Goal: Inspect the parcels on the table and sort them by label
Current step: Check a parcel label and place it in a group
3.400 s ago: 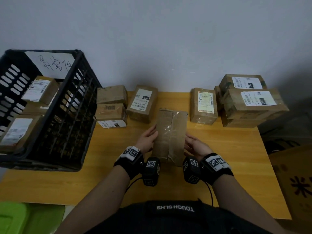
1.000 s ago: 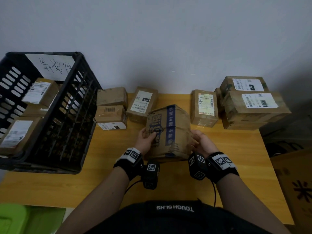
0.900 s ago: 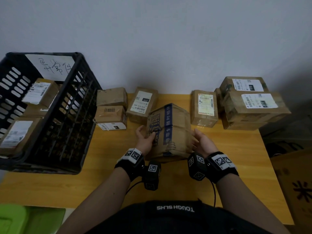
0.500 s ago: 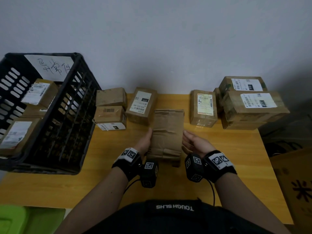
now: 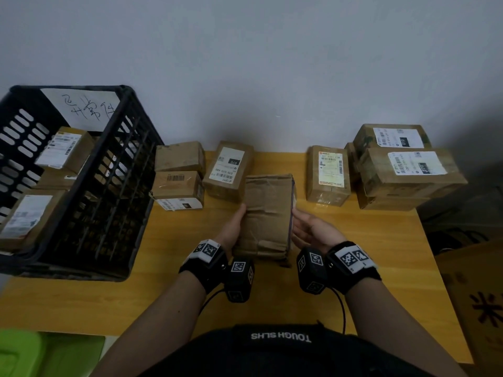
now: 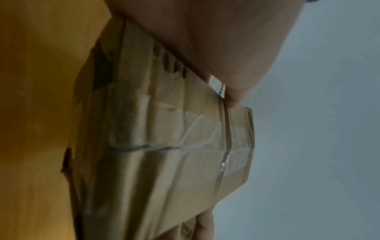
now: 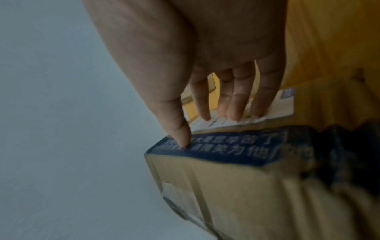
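A person stands at a wooden bench (image 5: 381,240), holding a brown cardboard parcel (image 5: 268,213) between both hands near the middle of the top, its plain taped face turned upward. The left hand (image 5: 234,224) lies flat against the parcel's left side; the right hand (image 5: 313,231) has its fingers (image 7: 236,104) straight on a white label (image 7: 273,112) on the far face and the thumb on a strip of blue printed tape (image 7: 226,149). Neither hand curls round the box: it is pressed between spread palms.

The step in hand appears to be inspection, the parcel being turned to bring its label into sight. The label's print is too blurred in the wrist views to read, so its destination cannot be judged. The next move calls for rolling the labelled face upward, reading it, then carrying the box to its matching group.

Groups line the bench's back edge: two small boxes (image 5: 178,186) and a parcel with a white label (image 5: 228,170) toward the back-left, one upright parcel (image 5: 328,175) right of centre, and a stack of larger boxes (image 5: 402,167) at the back-right corner. A black crate (image 5: 114,186) holding labelled parcels fills the left end. Open room lies along the front edge and the right front corner; the gaps between the back groups are narrow, so the box must go in from above.
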